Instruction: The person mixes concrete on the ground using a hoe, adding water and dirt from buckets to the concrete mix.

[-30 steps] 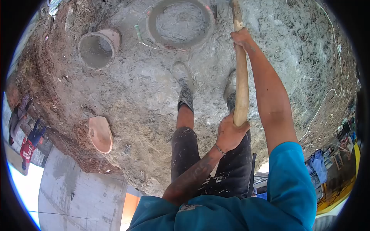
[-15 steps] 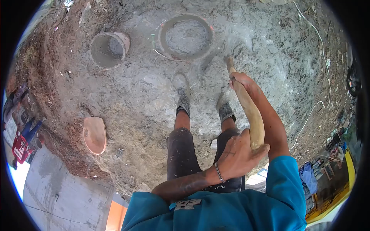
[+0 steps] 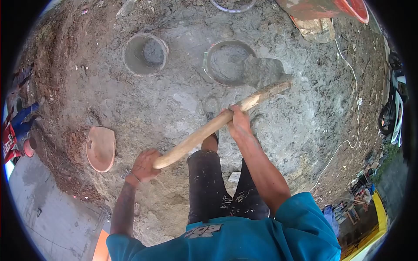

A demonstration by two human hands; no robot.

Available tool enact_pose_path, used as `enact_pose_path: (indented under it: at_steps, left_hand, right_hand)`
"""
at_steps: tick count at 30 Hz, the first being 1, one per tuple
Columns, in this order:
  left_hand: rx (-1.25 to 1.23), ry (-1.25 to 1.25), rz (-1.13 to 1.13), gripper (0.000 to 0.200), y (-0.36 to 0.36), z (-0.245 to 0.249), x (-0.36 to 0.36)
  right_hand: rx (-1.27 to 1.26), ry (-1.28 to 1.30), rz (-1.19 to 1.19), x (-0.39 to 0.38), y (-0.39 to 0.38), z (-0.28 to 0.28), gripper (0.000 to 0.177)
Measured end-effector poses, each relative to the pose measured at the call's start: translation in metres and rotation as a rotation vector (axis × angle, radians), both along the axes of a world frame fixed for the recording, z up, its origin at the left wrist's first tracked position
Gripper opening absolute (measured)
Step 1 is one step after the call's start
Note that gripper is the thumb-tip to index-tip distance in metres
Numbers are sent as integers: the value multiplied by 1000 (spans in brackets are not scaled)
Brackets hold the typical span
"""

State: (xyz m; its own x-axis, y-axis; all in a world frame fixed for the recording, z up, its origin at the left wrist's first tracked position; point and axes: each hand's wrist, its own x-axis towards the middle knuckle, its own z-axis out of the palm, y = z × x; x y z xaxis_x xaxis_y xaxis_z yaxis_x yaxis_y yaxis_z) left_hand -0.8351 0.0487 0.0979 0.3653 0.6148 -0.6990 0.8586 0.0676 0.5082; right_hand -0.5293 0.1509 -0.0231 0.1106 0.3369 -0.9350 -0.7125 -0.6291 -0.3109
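Note:
A hoe [image 3: 198, 135] with a thick, curved wooden handle lies slantwise across the view in both my hands. My left hand [image 3: 146, 165] is closed at the handle's butt end, left of my knees. Farther up the shaft, my right hand [image 3: 238, 123] wraps round it. The hoe's blade is hidden under a heap of wet grey cement mix [image 3: 264, 71], which hangs over the right rim of a round bucket [image 3: 208, 71]. Grey mix fills much of that bucket. A second bucket [image 3: 129, 54] stands to its left with some grey mix inside.
Wet mix covers the ground around my boots. An orange-pink scoop-shaped piece [image 3: 101, 150] lies at left. A large red container [image 3: 313, 9] stands at the top right, and a pale cord [image 3: 358, 100] runs down the right side. Another person's red top [image 3: 9, 139] shows at far left.
My left hand has swung left with the handle's butt end, so the handle now slants across me. The hoe's head has come up, loaded with mix, to the bucket's rim.

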Motion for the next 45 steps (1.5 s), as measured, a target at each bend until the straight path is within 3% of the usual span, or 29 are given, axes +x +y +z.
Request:
enact_pose_path:
  at_steps: [4, 7, 9, 10, 12, 13, 15, 16, 18, 20, 22, 23, 25, 26, 28, 31, 32, 34, 35, 36, 38, 39, 42, 45]
  left_hand:
    - [-25, 61, 29, 36, 4, -66, -21]
    - [68, -6, -2, 39, 15, -84, 22]
    - [-2, -256, 30, 37, 17, -96, 89]
    - [2, -408, 164, 35, 30, -76, 137]
    - [-254, -445, 172, 38, 21, -90, 233]
    - [-189, -534, 263, 38, 14, -100, 286]
    - [-221, -588, 366, 40, 27, -117, 380]
    - [-329, -554, 476, 38, 36, -123, 415]
    - [-257, -453, 533, 35, 37, -145, 461]
    - [-366, -378, 529, 34, 17, -134, 455]
    - [-427, -346, 548, 29, 4, -129, 439]
    - [-436, -339, 529, 29, -8, -122, 434]
    - [-469, -328, 656, 31, -30, -104, 428]
    - [-460, -310, 663, 31, -37, -93, 431]
    - [-564, -235, 763, 32, -40, -78, 437]
    - [-512, -225, 779, 39, -30, -66, 446]
    - [-595, -230, 736, 39, -26, -65, 449]
    - [-645, -271, 725, 38, -6, -51, 459]
    - [-692, -304, 717, 37, -2, -47, 462]
    - [-468, -245, 594, 40, -1, -44, 466]
    - [-412, -286, 561, 40, -1, -36, 460]
    - [-367, -318, 522, 41, 9, -22, 452]
    - [-332, -444, 452, 39, 42, 31, 405]
    - [-368, -440, 285, 33, 59, 87, 326]
  right_hand:
    - [55, 5, 134, -9, 17, -27, 23]
    - [134, -155, 160, 31, 38, -23, 23]
    - [117, -326, 152, 81, 56, -20, 25]
    - [115, -377, 200, 116, 67, -28, 23]
    - [93, -544, 333, 190, 87, -53, 22]
    - [70, -659, 418, 225, 97, -67, 21]
    - [22, -845, 621, 289, 113, -112, 21]
    - [-38, -863, 746, 328, 116, -148, 21]
    - [-120, -846, 994, 356, 127, -209, 21]
    - [-232, -745, 1113, 352, 79, -227, 21]
    - [-265, -809, 913, 333, 60, -225, 24]
    - [-290, -723, 1038, 329, 45, -223, 28]
    - [-287, -872, 1085, 319, 2, -256, 40]
    - [-306, -814, 1258, 316, -18, -277, 63]
    - [-353, -642, 1335, 288, -33, -256, 60]
    - [-310, -577, 1315, 276, -50, -272, 47]
    - [-319, -455, 1208, 286, -51, -268, 33]
    - [-330, -352, 1017, 294, -29, -218, 16]
    - [-326, -358, 1023, 301, -29, -215, 16]
    - [-303, -330, 961, 309, -25, -208, 15]
    - [-286, -270, 831, 319, -20, -195, 11]
    - [-294, -278, 833, 319, -13, -175, 11]
    - [-271, -145, 561, 304, 8, -106, 17]
    - [-191, -172, 287, 247, 8, -18, 17]
